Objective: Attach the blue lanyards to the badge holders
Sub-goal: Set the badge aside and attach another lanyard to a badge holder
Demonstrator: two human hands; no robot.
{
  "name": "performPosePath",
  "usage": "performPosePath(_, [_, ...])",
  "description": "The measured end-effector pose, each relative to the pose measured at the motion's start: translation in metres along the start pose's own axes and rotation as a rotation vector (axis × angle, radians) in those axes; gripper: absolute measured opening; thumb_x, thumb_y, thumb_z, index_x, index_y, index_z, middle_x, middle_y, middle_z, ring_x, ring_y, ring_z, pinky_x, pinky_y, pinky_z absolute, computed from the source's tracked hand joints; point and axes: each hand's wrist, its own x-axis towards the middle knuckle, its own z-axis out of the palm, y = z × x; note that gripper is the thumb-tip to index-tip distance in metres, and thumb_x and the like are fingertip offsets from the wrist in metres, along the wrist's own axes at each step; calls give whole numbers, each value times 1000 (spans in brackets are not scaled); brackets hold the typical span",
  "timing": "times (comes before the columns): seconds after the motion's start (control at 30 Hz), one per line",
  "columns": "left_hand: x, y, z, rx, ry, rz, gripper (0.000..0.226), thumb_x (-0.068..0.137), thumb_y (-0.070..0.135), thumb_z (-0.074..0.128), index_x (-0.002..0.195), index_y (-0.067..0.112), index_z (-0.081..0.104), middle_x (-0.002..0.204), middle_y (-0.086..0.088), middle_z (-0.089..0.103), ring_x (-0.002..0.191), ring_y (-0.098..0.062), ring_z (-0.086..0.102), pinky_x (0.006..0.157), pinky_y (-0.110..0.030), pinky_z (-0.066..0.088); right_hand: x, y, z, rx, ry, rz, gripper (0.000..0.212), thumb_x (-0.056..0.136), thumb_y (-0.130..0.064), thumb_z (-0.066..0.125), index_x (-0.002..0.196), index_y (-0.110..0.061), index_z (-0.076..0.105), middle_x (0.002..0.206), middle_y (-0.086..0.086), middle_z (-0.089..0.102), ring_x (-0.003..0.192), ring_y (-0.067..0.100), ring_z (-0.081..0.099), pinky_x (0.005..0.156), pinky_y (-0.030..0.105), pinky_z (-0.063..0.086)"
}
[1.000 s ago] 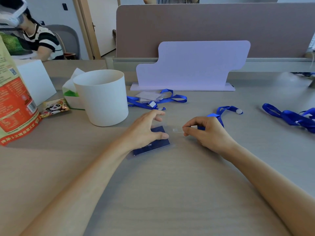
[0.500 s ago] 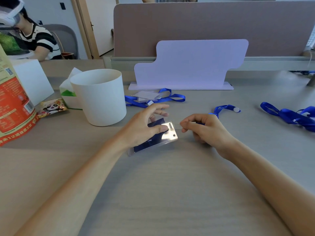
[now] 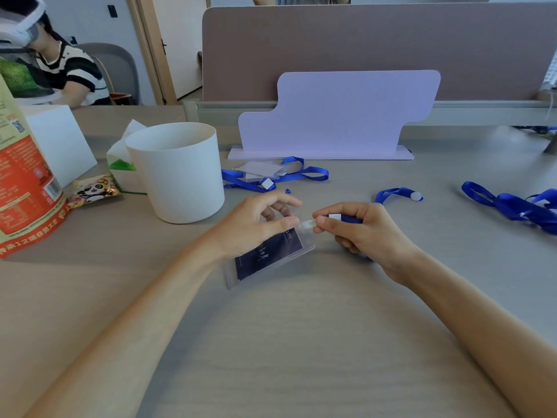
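Our bare forearms reach in from both lower corners over the desk, left hand (image 3: pixel 256 227) raised with thumb and forefinger pinched and remaining fingers fanned, right hand (image 3: pixel 358 230) curled with thumb and forefinger pinched, both fingertips nearly meeting.

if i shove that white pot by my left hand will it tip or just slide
Probably slides: the white pot looks squat, its base nearly as wide as its rim. It looks light, likely plastic, so it should move easily, possibly bumping the tissue pack close behind it.
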Motion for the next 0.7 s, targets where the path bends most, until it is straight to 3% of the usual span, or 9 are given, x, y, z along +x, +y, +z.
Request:
performPosePath(0.17, [-1,1,0,-95,-31,-25,22,82,32,73,100,25,65,91,3,57,80,-13,51,78,-21,44,-1,-3,1,58,33,1,7,86,-17,71,89,-12,75,74,-2,74,49,10,36,44,17,31])
performPosePath(0.3, [-3,6,-2,-148,-100,-20,10,83,23,71,92,19,69,88,-6,63,80,-12,55,81,-26,43,-1,-5,2,76,57,26,11,81,-16,75,88,-8,73,65,-2,70,52,13,35,44,18,30])
performPosePath(0.47, [-6,10,0,-149,-199,-31,8,89,18,66,90,13,72,77,3,63,73,-4,52,70,-11,42,-2,-5,4,37,57,-3,8,81,-17,76,83,-11,71,60,-7,68,54,15,34,47,21,28])
performPosePath(0.6, [-5,10,2,-152,-209,-38,7,89,14,65,87,11,71,59,16,57,60,4,48,61,-7,38,-3,-6,5,-12,54,-80,10,82,-14,75,84,-5,70,58,-9,68,45,0,50,47,8,35])
performPosePath(0.7, [-6,11,3,-137,-221,-38,8,89,17,65,86,17,72,70,9,64,68,-1,53,66,-12,40,-4,-11,4,-45,57,-137,9,82,-11,75,82,-3,71,69,1,73,46,-4,54,47,5,37])
